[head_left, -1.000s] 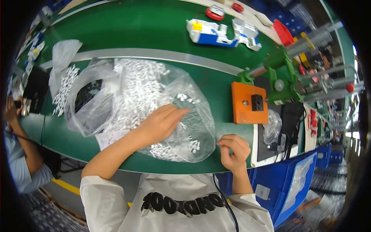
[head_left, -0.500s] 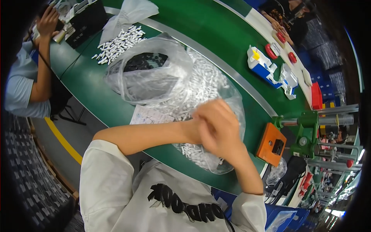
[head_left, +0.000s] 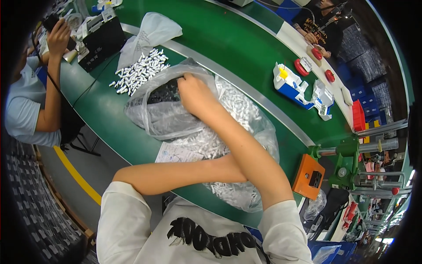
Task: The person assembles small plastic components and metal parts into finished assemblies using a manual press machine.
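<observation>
My right hand (head_left: 193,94) reaches across to a clear plastic bag (head_left: 171,121) with small black parts (head_left: 165,94) inside. Its fingers are bent together at the bag's mouth, beside the black parts; what they hold is too small to make out. My left forearm (head_left: 184,175) lies across the front of the table, crossing under the right one. The right forearm covers my left hand, so its fingers are hidden. A larger clear bag (head_left: 271,132) full of small white parts (head_left: 239,103) spreads beneath both arms. A printed paper slip (head_left: 178,153) lies by its left side.
Loose white-and-dark pieces (head_left: 138,72) are heaped near a white bag (head_left: 158,31) at the back left. A metal rail (head_left: 263,105) divides the table from a green belt carrying an opened blue-and-white box (head_left: 294,90). To the right stand an orange block (head_left: 309,176) and a green press (head_left: 345,165). Co-workers sit left and far right.
My right hand has moved from above the white parts, where the hands overlapped, up and left to the bag of black parts. My left arm has shifted slightly right and down.
</observation>
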